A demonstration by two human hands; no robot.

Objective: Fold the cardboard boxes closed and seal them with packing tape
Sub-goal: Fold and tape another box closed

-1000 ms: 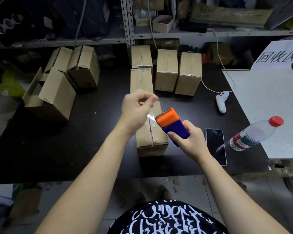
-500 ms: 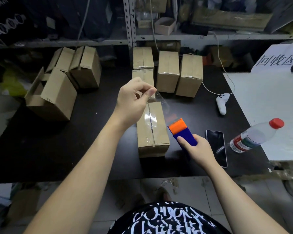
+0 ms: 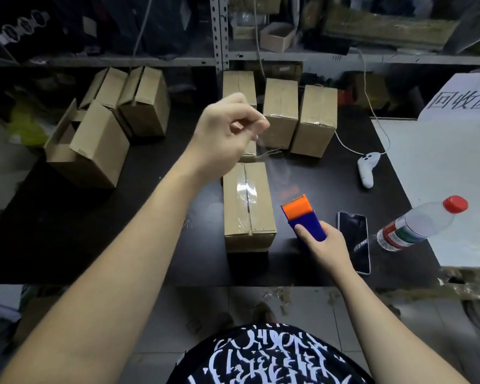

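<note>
A closed cardboard box (image 3: 247, 206) lies lengthwise near the front of the black table (image 3: 94, 231), with a short piece of clear tape across its top seam. My right hand (image 3: 323, 245) grips an orange and blue tape dispenser (image 3: 302, 216) just right of the box. My left hand (image 3: 227, 134) is raised above the box's far end and pinches the free end of the clear tape strip (image 3: 272, 164), which stretches back down to the dispenser.
Taped boxes (image 3: 280, 115) stand at the back centre and open boxes (image 3: 94, 145) at the left. A phone (image 3: 354, 239), a white controller (image 3: 367, 167) with its cable and a water bottle (image 3: 419, 225) lie to the right, near a white table (image 3: 441, 162).
My left hand has pulled the tape end up and away from the dispenser. My right hand has lowered the dispenser to the right of the box.
</note>
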